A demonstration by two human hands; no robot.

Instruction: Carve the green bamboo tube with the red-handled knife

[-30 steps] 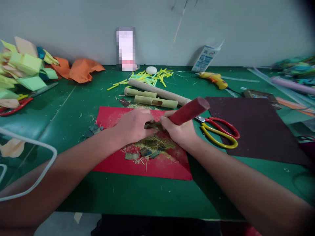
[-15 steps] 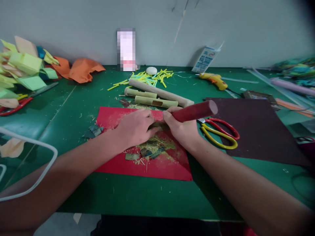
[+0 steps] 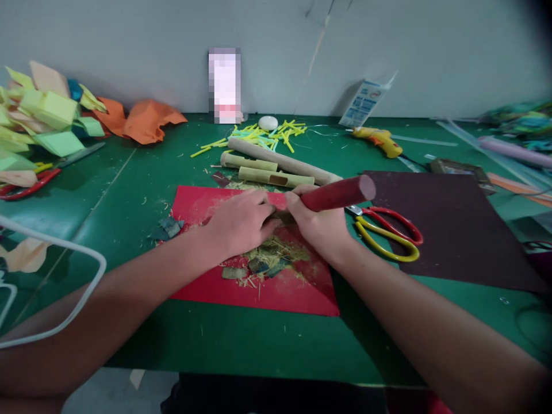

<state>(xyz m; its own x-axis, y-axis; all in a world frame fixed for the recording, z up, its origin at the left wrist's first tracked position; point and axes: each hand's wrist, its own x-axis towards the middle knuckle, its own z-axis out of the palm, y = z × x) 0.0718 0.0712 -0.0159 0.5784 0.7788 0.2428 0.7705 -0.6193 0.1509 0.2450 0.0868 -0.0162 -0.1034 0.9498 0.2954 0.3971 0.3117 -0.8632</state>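
Observation:
My right hand grips a tool by its thick dark red handle, which points up and to the right; the working end is hidden between my hands. My left hand is closed over a small piece, mostly hidden, pressed down on the red mat. A heap of pale shavings and greenish chips lies on the mat just below both hands.
Two bamboo pieces and a wooden rod lie behind the mat. Red and yellow scissors rest beside a dark sheet. A yellow glue gun, cut straws, folded papers and a white cable surround the green table.
The red handle has tipped lower, toward level, and both hands have shifted slightly up and right on the mat. The heap of shavings stays where it was.

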